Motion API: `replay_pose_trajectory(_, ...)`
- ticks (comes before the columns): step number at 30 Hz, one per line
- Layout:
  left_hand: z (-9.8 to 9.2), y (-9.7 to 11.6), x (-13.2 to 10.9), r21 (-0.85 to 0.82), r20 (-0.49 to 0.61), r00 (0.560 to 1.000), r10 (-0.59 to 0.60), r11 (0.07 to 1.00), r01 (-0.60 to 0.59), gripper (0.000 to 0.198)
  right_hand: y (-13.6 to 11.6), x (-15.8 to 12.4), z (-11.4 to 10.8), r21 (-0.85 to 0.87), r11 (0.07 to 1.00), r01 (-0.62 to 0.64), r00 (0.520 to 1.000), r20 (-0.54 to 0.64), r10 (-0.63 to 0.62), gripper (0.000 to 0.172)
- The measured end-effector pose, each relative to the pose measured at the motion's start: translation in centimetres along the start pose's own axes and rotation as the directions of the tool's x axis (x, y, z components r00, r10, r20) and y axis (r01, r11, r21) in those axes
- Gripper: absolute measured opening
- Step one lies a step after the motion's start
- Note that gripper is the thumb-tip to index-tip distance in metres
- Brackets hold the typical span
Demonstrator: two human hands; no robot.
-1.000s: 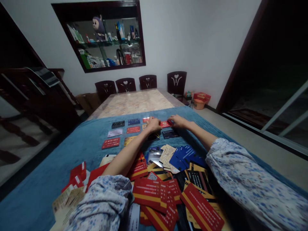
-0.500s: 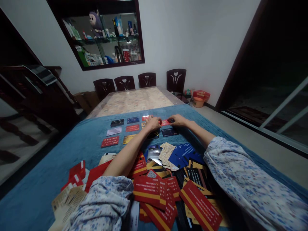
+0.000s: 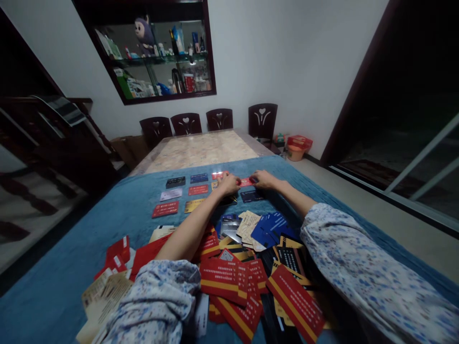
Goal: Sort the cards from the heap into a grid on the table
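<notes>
A small red card (image 3: 246,182) lies at the far right of several rows of cards on the blue cloth. The curled fingers of my left hand (image 3: 228,183) hold its left end, and those of my right hand (image 3: 264,179) pinch its right end. Just nearer to me is a dark card (image 3: 252,196). Left of my hands are a blue card (image 3: 199,178), a black card (image 3: 175,182), a red card (image 3: 198,189) and a gold card (image 3: 195,205). My left hand and forearm partly cover other cards behind them.
Loose heaps of cards spread between my forearms, with red and yellow cards (image 3: 224,279), blue cards (image 3: 274,229) and beige cards (image 3: 248,227). Beige papers (image 3: 103,301) lie at the near left. The blue cloth (image 3: 64,267) covers the near table; chairs (image 3: 219,119) stand beyond.
Both hands stay at the red card, and my right fingers have shifted very slightly left. The whole view has moved a little; the laid-out cards look the same.
</notes>
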State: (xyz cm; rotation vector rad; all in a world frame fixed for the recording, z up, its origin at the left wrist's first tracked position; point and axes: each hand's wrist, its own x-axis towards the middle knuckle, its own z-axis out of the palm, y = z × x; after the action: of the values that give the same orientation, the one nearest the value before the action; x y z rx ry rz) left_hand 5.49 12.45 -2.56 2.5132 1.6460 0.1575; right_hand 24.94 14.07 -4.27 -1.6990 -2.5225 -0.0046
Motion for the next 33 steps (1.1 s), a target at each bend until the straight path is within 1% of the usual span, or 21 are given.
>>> replay_pose_trajectory(4,0.0,-0.2,-0.1,0.009,0.002,1.000,0.016,1.000,-0.016,0.030,-0.2,-0.5,0.0,-0.003,1.000,-0.005,1.000,-0.026,0.005,0.033)
replay_pose_trajectory(10,-0.3,-0.6,-0.5,0.021,-0.013,0.999,0.034,0.999,-0.033,0.035,-0.4,-1.8,-0.3,0.009,1.000,-0.003,0.998,-0.066,0.003,0.038)
replay_pose_trajectory(13,-0.6,-0.5,-1.0,0.034,-0.036,0.998,0.046,0.998,-0.045,0.036,-0.3,-2.4,-0.8,0.011,1.000,0.018,0.997,-0.073,-0.017,0.039)
replay_pose_trajectory(16,-0.7,-0.1,-1.7,0.035,-0.067,0.994,0.086,0.996,-0.084,0.038,-0.2,-3.2,-1.3,0.010,0.998,0.055,0.994,-0.093,-0.054,0.039)
replay_pose_trajectory(21,-1.0,1.2,-3.7,0.037,-0.097,0.983,0.157,0.987,-0.154,0.043,-0.4,-4.9,-1.7,0.017,0.996,0.087,0.989,-0.124,-0.084,0.037)
replay_pose_trajectory(25,-1.1,2.4,-5.7,0.032,-0.109,0.964,0.243,0.970,-0.241,0.045,-0.9,-6.6,-1.8,0.028,0.995,0.101,0.985,-0.145,-0.096,0.036)
replay_pose_trajectory(30,-0.8,3.7,-8.2,0.026,-0.126,0.933,0.337,0.941,-0.336,0.041,-1.4,-8.9,-2.0,0.028,0.989,0.142,0.977,-0.166,-0.136,0.031)
replay_pose_trajectory(33,-0.6,4.3,-9.7,0.005,-0.132,0.918,0.375,0.926,-0.377,0.038,-1.7,-10.3,-2.0,0.036,0.982,0.184,0.964,-0.202,-0.173,0.027)
